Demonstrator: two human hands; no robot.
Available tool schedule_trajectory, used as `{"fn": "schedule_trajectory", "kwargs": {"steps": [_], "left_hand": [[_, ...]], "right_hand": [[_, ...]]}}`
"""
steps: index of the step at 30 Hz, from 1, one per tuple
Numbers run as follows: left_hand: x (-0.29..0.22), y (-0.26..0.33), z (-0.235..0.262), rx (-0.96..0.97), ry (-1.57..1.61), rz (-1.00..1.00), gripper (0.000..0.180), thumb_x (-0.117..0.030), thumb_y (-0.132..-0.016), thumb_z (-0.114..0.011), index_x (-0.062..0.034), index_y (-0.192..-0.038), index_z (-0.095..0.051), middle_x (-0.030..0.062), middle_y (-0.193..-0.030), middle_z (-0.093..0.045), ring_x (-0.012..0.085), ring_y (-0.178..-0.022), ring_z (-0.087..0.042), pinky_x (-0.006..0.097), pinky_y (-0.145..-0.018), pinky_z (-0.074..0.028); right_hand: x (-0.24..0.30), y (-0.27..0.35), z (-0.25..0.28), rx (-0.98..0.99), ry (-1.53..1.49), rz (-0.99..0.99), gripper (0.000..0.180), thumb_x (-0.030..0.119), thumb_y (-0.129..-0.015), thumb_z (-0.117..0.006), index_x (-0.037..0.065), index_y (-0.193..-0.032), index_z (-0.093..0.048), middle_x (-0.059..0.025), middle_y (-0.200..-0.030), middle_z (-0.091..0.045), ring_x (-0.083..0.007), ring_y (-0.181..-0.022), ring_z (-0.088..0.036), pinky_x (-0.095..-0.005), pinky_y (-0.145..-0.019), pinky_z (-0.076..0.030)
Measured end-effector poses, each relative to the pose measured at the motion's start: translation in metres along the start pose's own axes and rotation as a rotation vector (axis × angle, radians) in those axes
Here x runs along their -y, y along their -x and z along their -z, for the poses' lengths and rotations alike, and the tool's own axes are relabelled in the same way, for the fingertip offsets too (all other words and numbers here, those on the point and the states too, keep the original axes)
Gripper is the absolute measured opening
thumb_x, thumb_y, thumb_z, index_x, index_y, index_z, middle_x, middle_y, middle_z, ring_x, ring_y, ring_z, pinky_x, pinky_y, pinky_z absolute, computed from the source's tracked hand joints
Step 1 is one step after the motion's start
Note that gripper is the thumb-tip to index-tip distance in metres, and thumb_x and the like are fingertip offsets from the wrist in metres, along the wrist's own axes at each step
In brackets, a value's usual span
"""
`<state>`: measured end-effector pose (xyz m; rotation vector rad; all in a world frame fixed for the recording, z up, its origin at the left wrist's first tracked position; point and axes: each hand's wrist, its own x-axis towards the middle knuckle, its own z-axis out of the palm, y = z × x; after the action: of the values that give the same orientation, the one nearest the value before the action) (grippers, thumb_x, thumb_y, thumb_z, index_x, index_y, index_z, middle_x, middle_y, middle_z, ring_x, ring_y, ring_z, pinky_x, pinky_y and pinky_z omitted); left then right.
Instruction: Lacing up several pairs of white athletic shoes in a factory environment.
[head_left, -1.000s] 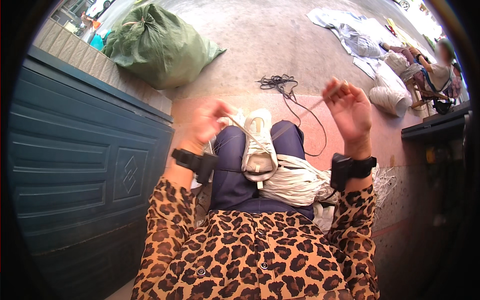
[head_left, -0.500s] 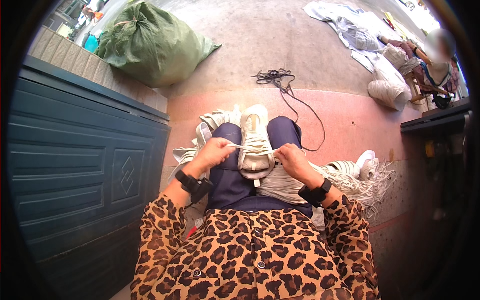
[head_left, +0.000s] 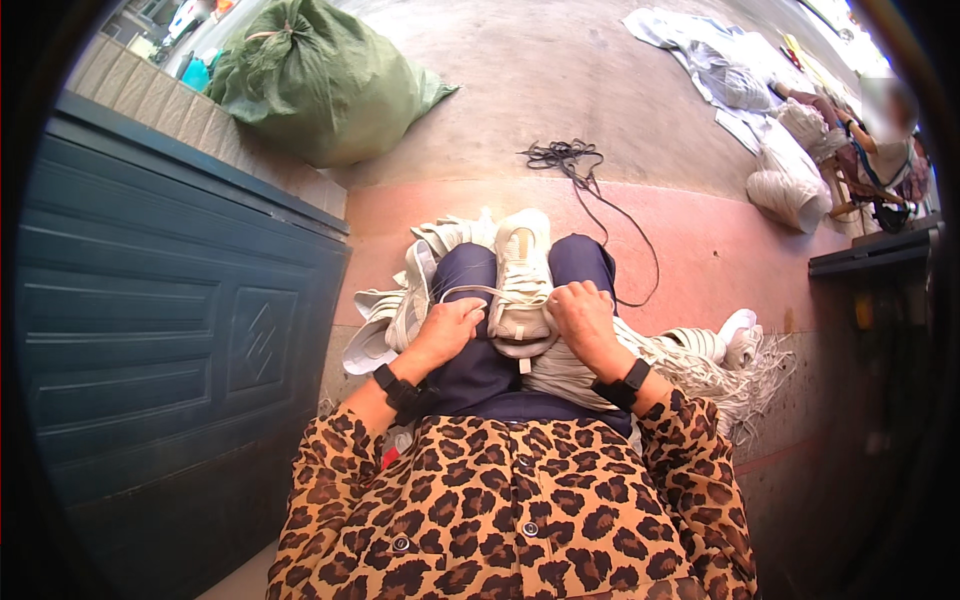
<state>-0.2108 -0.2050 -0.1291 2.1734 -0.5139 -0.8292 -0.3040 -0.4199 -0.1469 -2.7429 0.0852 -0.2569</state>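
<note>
A cream sneaker point(head_left: 521, 312) lies between my thighs, toe pointing away, its tongue and heel opening toward me. A cream shoelace point(head_left: 462, 289) runs across its upper eyelets and arches in a slack loop on the left. My left hand point(head_left: 452, 328), over my left thigh, pinches the end of this lace. My right hand point(head_left: 583, 315) is closed at the shoe's right edge, fingers bunched at the lace there; its fingertips are partly hidden. A bundle of pale laces point(head_left: 570, 372) lies across my right thigh and trails off to the right.
More pale shoes point(head_left: 408, 300) are heaped by my left leg, and another point(head_left: 740, 335) is at the right. A tangled black cord point(head_left: 565, 158) is on the floor ahead. A green sack point(head_left: 325, 90) stands far left by a dark blue panel point(head_left: 170, 310). A person point(head_left: 880, 150) sits far right.
My left hand has come lower and nearer to me, and the lace has gone from taut to a slack loop. My right hand has turned knuckles-up against the shoe's edge.
</note>
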Motion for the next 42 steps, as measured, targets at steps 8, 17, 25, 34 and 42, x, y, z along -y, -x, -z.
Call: {"fn": "schedule_trajectory", "kwargs": {"steps": [8,17,25,34,42], "left_hand": [[0.000,0.000,-0.014,-0.242,-0.374,-0.219,0.011,-0.019,-0.082,-0.055,-0.0078,-0.083,-0.056,0.0092,-0.066,-0.057,0.0300,-0.067,-0.056,0.040,-0.059,-0.044],[-0.016,-0.002,-0.014,-0.383,-0.771,-0.433,0.007,-0.016,-0.071,-0.058,-0.0119,-0.071,-0.064,0.0023,-0.076,-0.057,0.0242,-0.088,-0.046,0.042,-0.073,-0.035],[-0.020,-0.007,-0.022,-0.259,-0.465,-0.183,0.013,-0.019,-0.077,-0.057,-0.0099,-0.071,-0.064,0.0034,-0.070,-0.058,0.0252,-0.083,-0.049,0.042,-0.072,-0.035],[-0.027,0.010,-0.033,-0.424,-0.743,-0.430,0.015,-0.012,-0.073,-0.056,-0.0079,-0.087,-0.056,0.0014,-0.073,-0.055,0.0220,-0.082,-0.047,0.040,-0.075,-0.032],[-0.026,0.003,-0.026,-0.417,-1.023,-0.660,0.010,-0.018,-0.070,-0.053,-0.0105,-0.075,-0.057,0.0030,-0.076,-0.053,0.0214,-0.089,-0.046,0.044,-0.082,-0.030]], "right_hand": [[0.000,0.000,0.008,-0.047,-0.036,0.007,0.010,0.019,-0.074,-0.062,0.010,-0.077,-0.059,-0.0038,-0.076,-0.054,-0.0225,-0.077,-0.051,-0.0367,-0.066,-0.036],[-0.001,0.002,0.001,-0.035,-0.012,-0.024,0.013,0.022,-0.075,-0.061,0.011,-0.069,-0.061,-0.0038,-0.072,-0.054,-0.0227,-0.077,-0.050,-0.0369,-0.066,-0.037],[0.001,0.002,0.001,-0.029,-0.032,-0.001,0.015,0.021,-0.075,-0.061,0.009,-0.066,-0.061,-0.0058,-0.073,-0.055,-0.0234,-0.077,-0.051,-0.0376,-0.068,-0.037],[0.016,0.002,0.011,-0.004,0.013,0.124,0.013,0.012,-0.072,-0.056,0.005,-0.083,-0.056,-0.0076,-0.076,-0.056,-0.0242,-0.081,-0.051,-0.0366,-0.073,-0.038],[0.022,-0.006,0.018,0.203,0.289,0.259,0.008,0.010,-0.069,-0.055,0.007,-0.075,-0.058,-0.0064,-0.079,-0.055,-0.0216,-0.082,-0.050,-0.0350,-0.073,-0.036]]}}
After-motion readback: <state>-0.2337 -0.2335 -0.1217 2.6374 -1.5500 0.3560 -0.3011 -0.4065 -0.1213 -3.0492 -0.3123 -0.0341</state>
